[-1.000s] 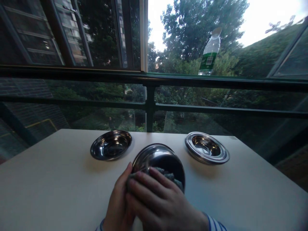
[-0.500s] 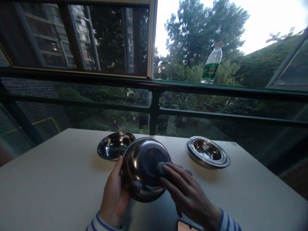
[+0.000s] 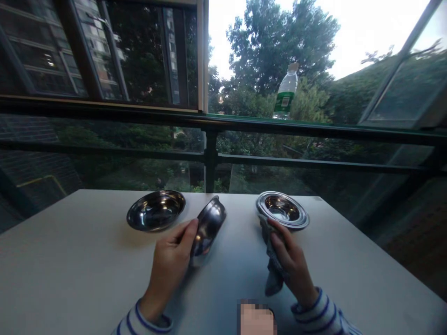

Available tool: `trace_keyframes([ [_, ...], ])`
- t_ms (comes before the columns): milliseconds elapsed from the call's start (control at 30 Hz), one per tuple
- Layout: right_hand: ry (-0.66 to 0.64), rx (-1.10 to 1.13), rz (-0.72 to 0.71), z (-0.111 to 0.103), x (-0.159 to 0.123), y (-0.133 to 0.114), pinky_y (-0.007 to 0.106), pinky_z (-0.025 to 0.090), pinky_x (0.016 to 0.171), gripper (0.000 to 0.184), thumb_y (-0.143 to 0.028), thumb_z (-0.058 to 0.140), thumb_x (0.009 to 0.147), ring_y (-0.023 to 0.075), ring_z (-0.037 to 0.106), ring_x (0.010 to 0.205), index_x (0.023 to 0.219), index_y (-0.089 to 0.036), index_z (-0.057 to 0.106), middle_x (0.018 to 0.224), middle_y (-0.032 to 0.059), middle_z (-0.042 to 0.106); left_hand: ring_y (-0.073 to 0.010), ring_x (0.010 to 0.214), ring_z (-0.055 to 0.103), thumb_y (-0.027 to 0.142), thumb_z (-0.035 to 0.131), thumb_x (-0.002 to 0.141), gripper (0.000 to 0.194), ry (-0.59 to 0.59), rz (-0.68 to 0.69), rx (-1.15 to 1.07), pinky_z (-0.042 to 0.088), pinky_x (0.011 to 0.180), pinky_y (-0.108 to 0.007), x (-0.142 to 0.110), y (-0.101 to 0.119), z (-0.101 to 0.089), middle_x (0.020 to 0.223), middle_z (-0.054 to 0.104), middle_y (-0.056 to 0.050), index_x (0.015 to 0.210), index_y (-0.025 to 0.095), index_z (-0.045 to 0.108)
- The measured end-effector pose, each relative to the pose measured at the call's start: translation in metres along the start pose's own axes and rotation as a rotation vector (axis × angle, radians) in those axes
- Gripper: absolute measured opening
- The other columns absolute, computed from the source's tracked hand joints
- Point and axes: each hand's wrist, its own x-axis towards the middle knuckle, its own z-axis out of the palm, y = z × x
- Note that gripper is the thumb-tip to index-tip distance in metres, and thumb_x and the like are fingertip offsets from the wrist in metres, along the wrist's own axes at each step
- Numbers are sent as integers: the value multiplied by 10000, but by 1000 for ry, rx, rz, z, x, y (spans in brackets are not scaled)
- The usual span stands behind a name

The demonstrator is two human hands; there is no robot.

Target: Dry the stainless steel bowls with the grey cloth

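Observation:
My left hand [image 3: 171, 260] grips a steel bowl [image 3: 209, 224] by its rim, tilted on edge above the white table [image 3: 70, 270], next to a second steel bowl [image 3: 156, 216] that rests on the table at the left. My right hand [image 3: 291, 260] is closed around a grey cloth [image 3: 272, 274] and its fingertips touch the near rim of a stack of steel plates [image 3: 282, 210] at the right. The cloth hangs down under the palm.
A dark railing [image 3: 223, 123] and glass panels run behind the table's far edge. A plastic water bottle [image 3: 285, 92] stands on the railing's top. A blurred patch [image 3: 256, 318] sits at the bottom edge between my striped sleeves.
My right hand with the cloth left the bowl and moved right to the plate stack. My left hand turned the bowl on edge and carried it a little back and left.

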Motion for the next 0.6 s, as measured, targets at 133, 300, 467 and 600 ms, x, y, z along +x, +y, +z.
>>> trace_keyframes([
  [133,-17,51,115,-6,3,-1,492,320,1017,367,-424,478,847,270,432,1218,1151,-242,577,1245,62,555,-148,715,642,367,557,786,267,-148,78,90,460,636,-188,-6,-2,10,750,721,-4,855,171,726],
  [300,16,91,162,-9,4,-4,464,307,1023,389,-443,495,827,271,444,1201,1139,-231,588,1219,63,573,-127,618,633,337,445,863,302,-464,322,308,432,553,-191,-21,-2,27,672,693,-7,826,180,701],
  [467,31,151,178,-12,6,-7,438,294,1032,401,-444,501,823,266,445,1199,1141,-216,591,1221,68,572,-160,591,643,282,391,883,299,-543,713,600,448,541,-238,-27,-13,44,662,687,-48,914,176,669],
  [600,30,174,189,-14,7,-8,415,313,1022,398,-426,488,839,255,440,1207,1163,-214,581,1241,66,561,-189,541,628,259,360,882,308,-607,842,896,440,475,-261,-28,-22,53,613,655,-56,858,177,656],
])
